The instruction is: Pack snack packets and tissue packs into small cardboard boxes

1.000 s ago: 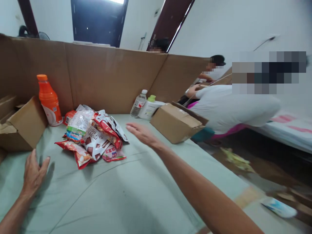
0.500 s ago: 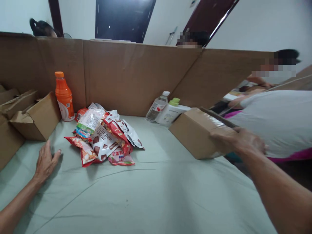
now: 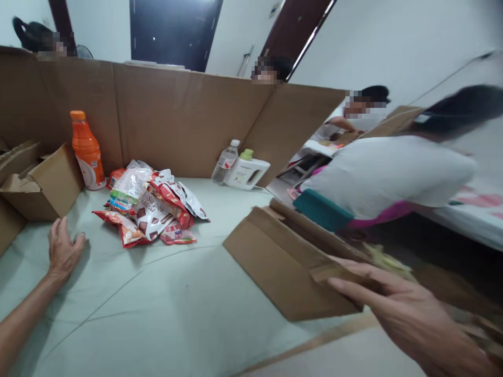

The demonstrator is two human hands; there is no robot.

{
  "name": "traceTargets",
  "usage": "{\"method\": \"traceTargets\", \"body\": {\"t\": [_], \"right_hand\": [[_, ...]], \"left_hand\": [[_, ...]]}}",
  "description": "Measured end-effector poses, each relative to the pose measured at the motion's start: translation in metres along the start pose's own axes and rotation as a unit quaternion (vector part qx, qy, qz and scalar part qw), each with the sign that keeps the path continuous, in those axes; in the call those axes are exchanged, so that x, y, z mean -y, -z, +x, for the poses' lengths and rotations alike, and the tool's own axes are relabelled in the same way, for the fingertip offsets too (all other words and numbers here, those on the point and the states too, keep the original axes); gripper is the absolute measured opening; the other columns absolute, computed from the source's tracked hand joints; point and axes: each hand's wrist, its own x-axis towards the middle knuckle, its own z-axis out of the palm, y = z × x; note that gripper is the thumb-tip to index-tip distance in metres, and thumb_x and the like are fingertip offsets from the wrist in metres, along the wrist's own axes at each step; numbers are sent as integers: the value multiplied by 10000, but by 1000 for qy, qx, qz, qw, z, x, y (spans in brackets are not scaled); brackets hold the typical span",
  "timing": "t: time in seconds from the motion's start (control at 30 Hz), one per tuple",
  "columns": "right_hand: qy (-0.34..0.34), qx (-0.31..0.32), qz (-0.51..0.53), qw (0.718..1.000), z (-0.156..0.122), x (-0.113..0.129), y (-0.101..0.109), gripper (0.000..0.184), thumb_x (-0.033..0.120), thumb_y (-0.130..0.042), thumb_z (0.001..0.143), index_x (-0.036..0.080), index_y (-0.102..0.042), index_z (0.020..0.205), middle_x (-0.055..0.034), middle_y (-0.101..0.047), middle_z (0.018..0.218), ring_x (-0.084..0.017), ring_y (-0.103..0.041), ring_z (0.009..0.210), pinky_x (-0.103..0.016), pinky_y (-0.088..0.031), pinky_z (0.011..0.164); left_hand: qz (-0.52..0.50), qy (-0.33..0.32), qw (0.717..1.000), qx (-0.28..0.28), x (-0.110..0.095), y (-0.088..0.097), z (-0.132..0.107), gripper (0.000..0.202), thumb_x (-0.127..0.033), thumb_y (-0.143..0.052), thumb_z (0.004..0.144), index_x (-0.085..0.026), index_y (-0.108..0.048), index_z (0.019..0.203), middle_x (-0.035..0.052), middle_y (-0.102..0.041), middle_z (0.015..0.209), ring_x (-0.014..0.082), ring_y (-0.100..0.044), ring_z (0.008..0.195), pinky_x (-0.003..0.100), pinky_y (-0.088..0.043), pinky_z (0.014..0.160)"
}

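Plain indoor room set up as a makeshift workroom.
Dark door [image 3: 171, 36] at 11 o'clock, white wall [image 3: 396, 36] at 2; cardboard partition [image 3: 176, 120] edging a cloth-covered surface [image 3: 157, 309] from 9 to 1; seated person [image 3: 393, 173] at 3.

R grip [image 3: 408, 303] now on box [image 3: 283, 269] flap, box nearer, jug [image 3: 238, 175] fully vis.

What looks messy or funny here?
Shiny, mostly red-and-white plastic snack packets lie in a jumbled, overlapping heap on the pale-green, cloth-covered table. Beyond its right edge lies a crumpled yellowish thing, perhaps dropped, too blurred to name. I see no spill.
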Motion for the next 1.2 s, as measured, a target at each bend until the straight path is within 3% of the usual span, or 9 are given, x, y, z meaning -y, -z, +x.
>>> {"method": "traceTargets", "body": {"t": [0.13,0.23,0.33,0.47,0.6,0.7,0.8,0.97,1.2], "right_hand": [[27,166,54,984,-63,26,6,341,581,-826,718,243,-792,689,-168,-812,1043,-374,-769,1004,-421,-650,850],[131,281,86,947,-88,61,0,296,463,-748,880,241,-736,685,-138,-818,985,-312,-781,980,-407,-640,889],[253,387,135,876,-95,96,-13,294,373,-683,956,250,-694,689,-58,-823,909,-244,-784,956,-418,-602,974],[276,516,192,788,-97,123,-21,325,498,-676,965,256,-715,751,-42,-822,917,-218,-779,939,-405,-584,973],[184,521,221,804,-93,129,-11,560,776,-520,934,281,-781,953,-80,-819,945,-237,-783,908,-365,-618,868],[141,473,135,859,-87,131,-5,547,656,-404,1036,276,-794,986,-100,-816,1015,-240,-781,966,-346,-638,837],[182,402,-51,896,-85,136,-9,330,422,-566,972,251,-783,1152,-120,-766,1253,-292,-724,1180,-424,-618,974],[218,469,-245,820,-93,141,-19,773,231,-685,753,183,-575,1517,-147,-619,1489,-358,-658,1288,-517,-573,1067],[231,505,-244,795,-85,142,-19,637,269,-645,840,229,-627,1476,-123,-680,1418,-337,-697,1232,-493,-596,1039]], "left_hand": [[-44,-96,994,1,-35,7,-33,649,-438,-583,921,-169,-399,1483,189,-371,1587,460,-381,1485,648,-352,1220],[-91,-200,974,49,-71,22,-78,697,-397,-667,926,-305,-364,1547,122,-387,1619,373,-444,1473,549,-462,1174],[-178,-299,925,151,-100,42,-114,845,-400,-715,945,-366,-232,1638,127,-266,1700,379,-342,1547,582,-418,1206],[-272,-254,854,365,-114,50,-130,1270,-761,-778,767,-385,25,1676,152,-82,1765,477,-179,1593,721,-266,1240],[-340,-199,776,492,-115,23,-127,1438,-804,-828,658,-363,92,1672,155,6,1775,487,-82,1607,744,-137,1255],[-384,-163,740,527,-121,-5,-125,1527,-778,-878,604,-317,110,1672,174,32,1771,465,-42,1616,721,-75,1266],[-414,-134,709,555,-129,-22,-124,1571,-732,-917,580,-302,133,1668,185,0,1767,451,-53,1619,707,-80,1269],[-415,-138,719,541,-135,-23,-123,1555,-675,-946,544,-257,25,1684,200,-159,1732,468,-180,1586,678,-136,1278],[-395,-147,744,519,-134,-8,-128,1468,-622,-933,537,-248,-92,1681,191,-255,1690,484,-289,1527,682,-221,1255]]}}
